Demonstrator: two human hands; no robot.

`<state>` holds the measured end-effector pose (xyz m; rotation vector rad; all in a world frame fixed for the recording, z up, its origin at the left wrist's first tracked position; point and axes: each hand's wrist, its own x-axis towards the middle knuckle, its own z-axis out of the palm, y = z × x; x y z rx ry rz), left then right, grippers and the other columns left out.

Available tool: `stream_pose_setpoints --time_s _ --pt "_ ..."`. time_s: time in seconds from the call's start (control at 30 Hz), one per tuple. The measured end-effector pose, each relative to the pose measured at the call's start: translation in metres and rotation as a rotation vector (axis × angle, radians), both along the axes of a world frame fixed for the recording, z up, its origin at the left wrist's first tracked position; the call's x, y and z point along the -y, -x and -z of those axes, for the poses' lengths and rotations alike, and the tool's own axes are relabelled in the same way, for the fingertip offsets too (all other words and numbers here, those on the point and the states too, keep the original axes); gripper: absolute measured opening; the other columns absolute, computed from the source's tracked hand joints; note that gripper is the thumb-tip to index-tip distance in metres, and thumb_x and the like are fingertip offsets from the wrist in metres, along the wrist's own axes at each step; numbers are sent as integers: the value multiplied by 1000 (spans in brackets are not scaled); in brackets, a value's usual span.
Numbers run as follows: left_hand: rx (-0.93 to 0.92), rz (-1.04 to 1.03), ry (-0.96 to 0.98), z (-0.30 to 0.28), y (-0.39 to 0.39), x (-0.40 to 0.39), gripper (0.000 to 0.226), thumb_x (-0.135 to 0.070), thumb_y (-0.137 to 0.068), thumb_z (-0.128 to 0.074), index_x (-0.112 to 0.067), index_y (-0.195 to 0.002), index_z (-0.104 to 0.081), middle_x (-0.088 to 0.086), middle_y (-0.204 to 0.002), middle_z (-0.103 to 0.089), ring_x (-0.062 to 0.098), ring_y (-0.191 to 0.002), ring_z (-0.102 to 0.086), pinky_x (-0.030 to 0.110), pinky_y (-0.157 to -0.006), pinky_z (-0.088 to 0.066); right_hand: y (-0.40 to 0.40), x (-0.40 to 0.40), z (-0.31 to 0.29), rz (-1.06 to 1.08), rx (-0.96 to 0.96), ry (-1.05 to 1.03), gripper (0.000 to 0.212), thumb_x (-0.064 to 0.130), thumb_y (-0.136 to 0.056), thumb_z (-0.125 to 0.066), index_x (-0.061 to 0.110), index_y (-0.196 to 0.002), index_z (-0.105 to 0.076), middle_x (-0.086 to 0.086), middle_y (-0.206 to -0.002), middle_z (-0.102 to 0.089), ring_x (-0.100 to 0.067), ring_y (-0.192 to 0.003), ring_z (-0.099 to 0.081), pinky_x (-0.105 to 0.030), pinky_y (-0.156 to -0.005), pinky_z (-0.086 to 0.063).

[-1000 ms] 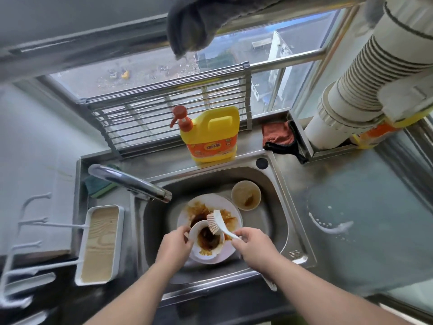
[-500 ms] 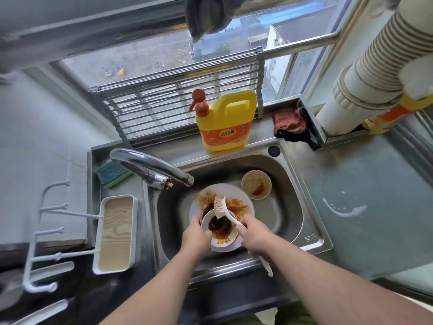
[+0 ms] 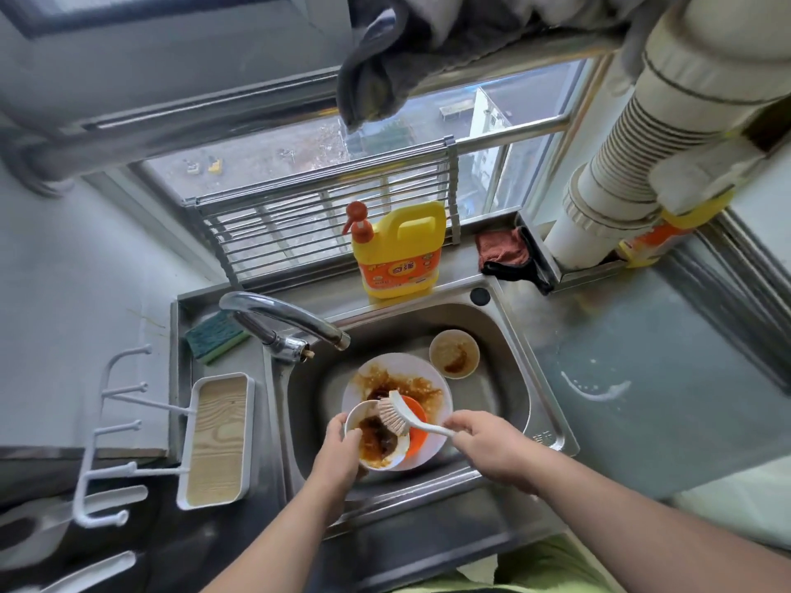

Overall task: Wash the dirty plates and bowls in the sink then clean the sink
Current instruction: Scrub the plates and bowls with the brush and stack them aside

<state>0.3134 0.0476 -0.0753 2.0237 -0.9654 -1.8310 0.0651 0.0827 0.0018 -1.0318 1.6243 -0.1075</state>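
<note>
A steel sink (image 3: 520, 378) holds a white plate (image 3: 436, 378) smeared with brown sauce. My left hand (image 3: 338, 442) grips the rim of a small white bowl (image 3: 357, 415) full of brown residue, tilted and lifted off the plate. Beneath it an orange dish (image 3: 417, 434) shows. My right hand (image 3: 488, 442) grips the white handle of a dish brush (image 3: 396, 415), whose bristles press into the bowl. A second small dirty bowl (image 3: 453, 353) sits at the back right of the basin.
The faucet (image 3: 291, 318) arcs over the sink's left side. A yellow detergent jug (image 3: 398, 250) stands behind the basin, with a green sponge (image 3: 214, 336) at left and a red cloth (image 3: 503, 248) at right. A white tray (image 3: 218, 438) lies left; foam streaks (image 3: 595, 389) mark the right counter.
My left hand has lifted and tilted the small bowl toward me, uncovering the orange dish under it. The brush has come down into the bowl. The camera view has shifted.
</note>
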Motion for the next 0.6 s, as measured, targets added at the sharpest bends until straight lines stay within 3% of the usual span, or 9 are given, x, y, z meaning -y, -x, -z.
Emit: stream_pose_setpoints --time_s 0.03,0.1,0.2,0.3,0.37,0.47,0.6 --pt "-41 -62 -2 -4 3 -1 28 -40 -109 -47 -39 -137 -50 3 -122 -68 26 -111 -70 45 -83 -65 -2 -1 -7 -47 22 -12 29 33 -108 -48 38 -128 -69 13 -90 -65 -7 -75 -58 -26 -66 -49" --pt "-110 -166 -10 -11 9 -2 28 -53 -110 -42 -39 -131 -54 4 -122 -71 29 -111 -71 49 -83 -65 -8 -1 -18 -198 -29 1 32 42 -109 -49 44 -138 -62 16 -103 -67 -5 -85 -60 -22 -73 -49" --pt "-165 -269 -38 -15 20 -5 38 -66 -106 -36 -42 -129 -54 7 -125 -71 34 -113 -71 50 -80 -64 -32 5 -21 -405 -240 102 36 48 -110 -43 51 -144 -53 7 -133 -66 -23 -117 -63 -38 -94 -55" --pt "-178 -336 -100 -19 35 -8 38 -66 -106 -34 -43 -130 -53 11 -126 -69 37 -113 -70 57 -84 -63 -51 13 -18 -480 -414 193 40 36 -109 -45 49 -146 -52 -1 -134 -65 -30 -118 -64 -42 -92 -56" --pt "-143 -374 -99 -21 40 -5 33 -59 -108 -39 -40 -132 -53 10 -125 -68 37 -112 -68 55 -79 -64 -50 12 -11 -560 -509 206 39 25 -107 -46 43 -139 -59 -4 -129 -67 -32 -115 -65 -42 -89 -55" --pt "-114 -441 -73 -20 43 6 29 -50 -112 -36 -37 -135 -49 11 -125 -63 38 -106 -67 54 -72 -63 -55 7 -2 -467 -412 95 38 22 -102 -47 40 -132 -62 -3 -122 -69 -32 -109 -66 -40 -86 -54" --pt "-100 -497 -138 -24 58 4 21 -50 -113 -26 -44 -130 -38 14 -117 -60 38 -99 -67 61 -86 -60 -75 19 3 -105 -54 -58 34 22 -101 -54 32 -132 -66 -1 -119 -69 -24 -103 -66 -37 -90 -59"
